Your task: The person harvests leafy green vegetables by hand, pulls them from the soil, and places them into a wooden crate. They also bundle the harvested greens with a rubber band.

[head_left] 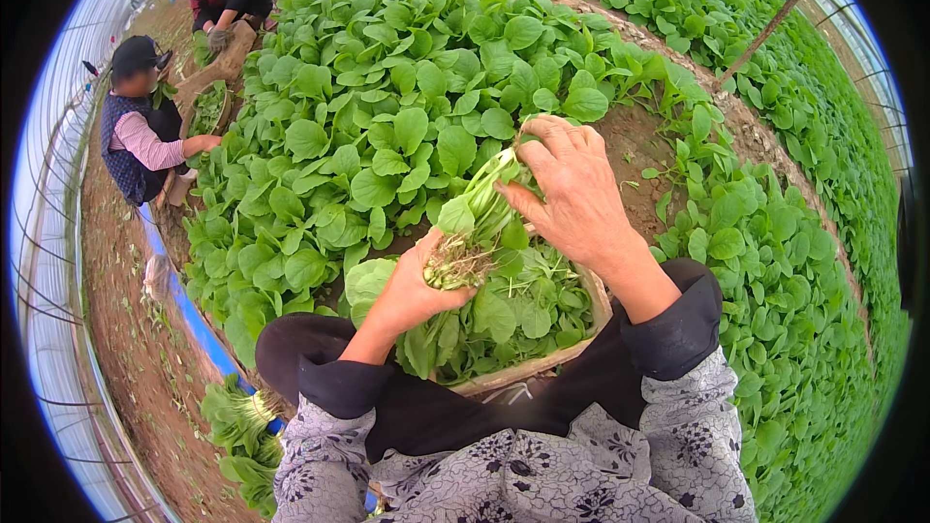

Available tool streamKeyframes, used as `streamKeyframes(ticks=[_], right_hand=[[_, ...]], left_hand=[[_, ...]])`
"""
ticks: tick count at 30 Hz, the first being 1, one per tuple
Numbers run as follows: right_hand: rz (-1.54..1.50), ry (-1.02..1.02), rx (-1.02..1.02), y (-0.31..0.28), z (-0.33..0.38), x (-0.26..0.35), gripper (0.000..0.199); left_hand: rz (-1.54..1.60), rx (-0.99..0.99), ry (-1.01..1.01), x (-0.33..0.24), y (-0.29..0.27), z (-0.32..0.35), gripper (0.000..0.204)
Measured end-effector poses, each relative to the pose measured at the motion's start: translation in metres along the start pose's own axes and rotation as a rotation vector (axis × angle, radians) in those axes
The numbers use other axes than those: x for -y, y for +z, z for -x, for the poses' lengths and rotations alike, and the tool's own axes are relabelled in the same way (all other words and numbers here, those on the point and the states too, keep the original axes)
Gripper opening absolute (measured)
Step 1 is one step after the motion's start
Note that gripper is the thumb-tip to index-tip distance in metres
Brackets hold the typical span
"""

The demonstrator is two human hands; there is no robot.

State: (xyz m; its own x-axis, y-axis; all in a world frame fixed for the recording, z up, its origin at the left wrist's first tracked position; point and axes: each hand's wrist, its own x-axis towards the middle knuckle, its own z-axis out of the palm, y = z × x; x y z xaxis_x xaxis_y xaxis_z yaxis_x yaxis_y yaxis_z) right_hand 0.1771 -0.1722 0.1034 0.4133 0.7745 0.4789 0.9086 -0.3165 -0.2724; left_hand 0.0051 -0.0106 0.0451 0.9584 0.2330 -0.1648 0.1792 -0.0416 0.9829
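A bunch of leafy greens (494,196) is held over a pale-rimmed crate (528,367) between my knees. My left hand (412,292) is closed round its root end, where tangled roots and cut-looking stem bases show at the thumb. My right hand (578,189) is above and to the right, with bent fingers and thumb pinching the stems near the upper end of the bunch. Loose green leaves (533,315) fill the crate below both hands. The bunch is tilted, roots toward me, and part of its leaves is hidden behind my right hand.
Dense leafy plants (387,136) grow ahead, with more beds (775,329) on the right. Harvested bundles (237,416) lie at my lower left beside a blue strip (205,329). Two people (145,131) work at the far left near a basket (210,108). A slanted pole (775,21) stands far right.
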Motion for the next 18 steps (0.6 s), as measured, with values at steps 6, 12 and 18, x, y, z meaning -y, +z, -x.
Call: streamKeyframes(ticks=[6,12,18], right_hand=[[0.277,0.094,-0.138,-0.008,-0.005,-0.034,0.016],[-0.077,0.056,-0.039,-0.019,-0.003,-0.019,0.055],[0.009,-0.04,-0.24,0.004,-0.014,0.004,0.01]], left_hand=[[0.072,0.008,-0.004,0.005,-0.003,0.003,0.044],[-0.04,-0.039,-0.007,0.012,-0.009,0.007,0.041],[-0.198,-0.048,0.022,0.018,-0.006,0.004,0.038]])
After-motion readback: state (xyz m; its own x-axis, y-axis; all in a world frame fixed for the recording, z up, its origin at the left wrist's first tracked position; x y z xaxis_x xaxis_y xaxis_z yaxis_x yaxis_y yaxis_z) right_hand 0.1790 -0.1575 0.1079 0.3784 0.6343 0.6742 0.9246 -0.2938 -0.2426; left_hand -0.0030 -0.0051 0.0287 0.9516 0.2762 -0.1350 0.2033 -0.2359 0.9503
